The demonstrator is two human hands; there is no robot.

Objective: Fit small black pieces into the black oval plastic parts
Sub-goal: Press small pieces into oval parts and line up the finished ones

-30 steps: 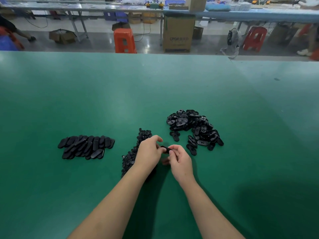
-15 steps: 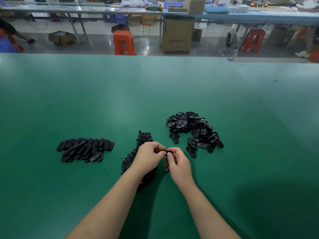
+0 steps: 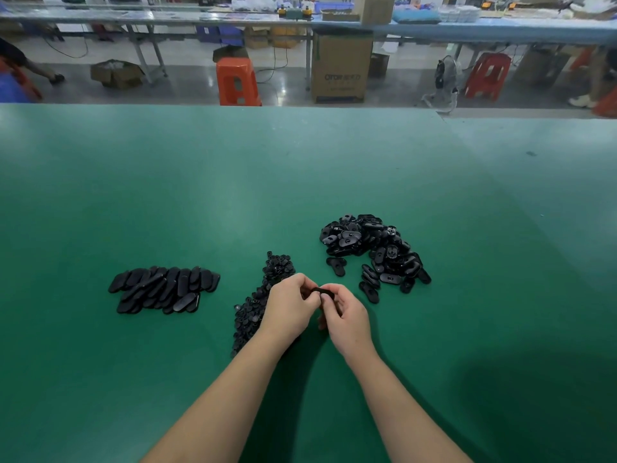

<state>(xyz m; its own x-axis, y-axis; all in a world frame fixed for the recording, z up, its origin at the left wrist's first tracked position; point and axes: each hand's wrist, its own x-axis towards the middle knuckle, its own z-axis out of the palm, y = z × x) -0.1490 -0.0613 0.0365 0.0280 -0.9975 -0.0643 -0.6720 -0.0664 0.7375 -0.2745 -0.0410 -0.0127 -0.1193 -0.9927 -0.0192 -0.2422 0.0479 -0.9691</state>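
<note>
Oval part in hand: one black oval plastic part [image 3: 323, 291] is held up over the green bench [image 3: 300, 182], between the two hands, in front of the person and just nearer than the piles.
Left hand: the left hand [image 3: 289, 309] has its fingers curled, the fingertips pinching at the left end of the part; whether a small piece sits under them I cannot tell, it is too small and dark.
Right hand: the right hand [image 3: 347, 317] is curled round the right end of the same part, thumb and forefinger nipping its edge.
Unfitted ovals: a loose heap of oval parts [image 3: 370, 248] lies to the right, some with their hollow side up.
Small pieces: a long scatter of small black pieces [image 3: 263, 295] runs under and beyond the left wrist.
Done row: a neater overlapping row of ovals [image 3: 163, 289] lies well off to the left, smooth side up; I'd take those for finished ones.
How it handles: by the look of it, light, hard moulded plastic, stiff and a bit slick, unlikely to break but easy to flick away.
Where to hold: best nipped by the long edges or ends, leaving the hollow open for the insert.
Pressing in: likely a thumb push straight down, with the oval backed by the other fingers.
</note>
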